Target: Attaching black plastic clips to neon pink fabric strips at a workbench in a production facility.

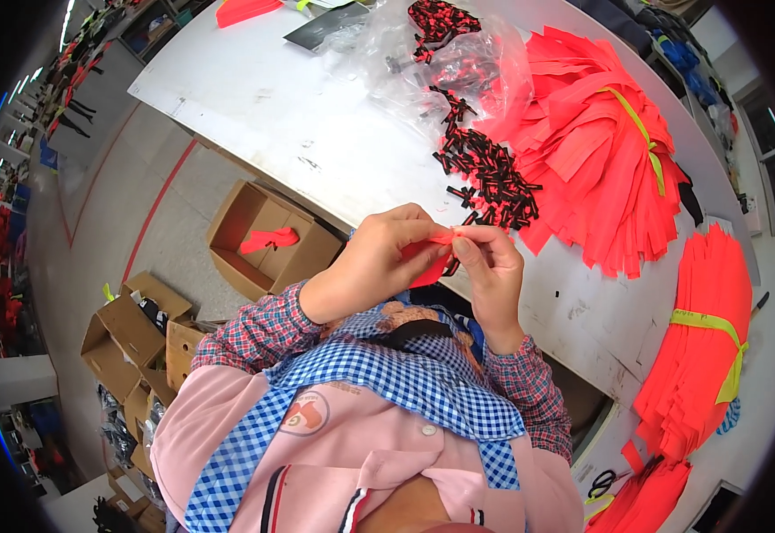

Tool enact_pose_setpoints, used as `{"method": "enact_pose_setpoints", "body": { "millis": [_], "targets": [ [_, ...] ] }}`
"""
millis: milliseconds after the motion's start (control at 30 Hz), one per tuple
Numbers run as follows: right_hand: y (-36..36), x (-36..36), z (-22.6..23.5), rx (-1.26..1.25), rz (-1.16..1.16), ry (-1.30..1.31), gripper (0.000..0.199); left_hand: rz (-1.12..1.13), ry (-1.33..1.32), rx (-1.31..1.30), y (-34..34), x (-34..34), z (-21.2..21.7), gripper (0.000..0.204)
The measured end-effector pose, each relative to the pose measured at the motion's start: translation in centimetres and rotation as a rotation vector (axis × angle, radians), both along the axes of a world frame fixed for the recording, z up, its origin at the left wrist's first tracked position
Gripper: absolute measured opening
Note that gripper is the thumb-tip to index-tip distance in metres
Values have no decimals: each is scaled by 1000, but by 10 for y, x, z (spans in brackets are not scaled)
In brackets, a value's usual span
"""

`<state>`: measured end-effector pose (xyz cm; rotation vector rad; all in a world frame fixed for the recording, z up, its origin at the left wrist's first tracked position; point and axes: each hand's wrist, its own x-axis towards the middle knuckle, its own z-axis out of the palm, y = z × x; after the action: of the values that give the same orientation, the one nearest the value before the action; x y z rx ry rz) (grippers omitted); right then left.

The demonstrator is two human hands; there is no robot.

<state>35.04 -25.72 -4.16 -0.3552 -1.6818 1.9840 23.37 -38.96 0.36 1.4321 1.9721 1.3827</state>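
The white bench (316, 115) runs from the far left corner down toward the right, and its near edge passes just behind the two hands. The near strip of the bench by that edge is bare, with open surface stretching left toward the far corner. Past the edge on the left the floor drops away, where an open cardboard box (267, 238) stands close under the bench with a red piece lying inside it; more boxes (130, 333) sit lower left.

Both hands are raised together just in front of the near edge, above the person's checked apron. The left hand (379, 258) is curled, thumb and fingers pinched on a small red strip (430, 259). The right hand (492, 275) meets it from the other side, its fingertips also nipped on the top end of the same strip, so the strip is held between the two hands, its lower end hanging free below them. Something small and dark may sit at the lower tip of the strip, but it is too small to tell.

Just beyond the hands, near the edge, lies a heap of small black and red clips (490, 178), trailing back to a clear plastic bag (432, 53). To their right a tied bundle of red strips (601, 151) fans out, and another tied stack (703, 346) lies toward the right end.
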Motion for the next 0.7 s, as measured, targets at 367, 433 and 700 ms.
{"method": "enact_pose_setpoints", "body": {
  "millis": [367,433,700],
  "targets": [
    [4,-1,0,-586,233,157,16,-181,-1105,149,4,-9,-3,36],
    [7,0,-5,-635,253,173,15,-209,-1149,136,4,-10,-8,38],
    [0,1,-6,-752,338,292,10,-299,-1321,220,3,-12,-16,38]
  ]
}}
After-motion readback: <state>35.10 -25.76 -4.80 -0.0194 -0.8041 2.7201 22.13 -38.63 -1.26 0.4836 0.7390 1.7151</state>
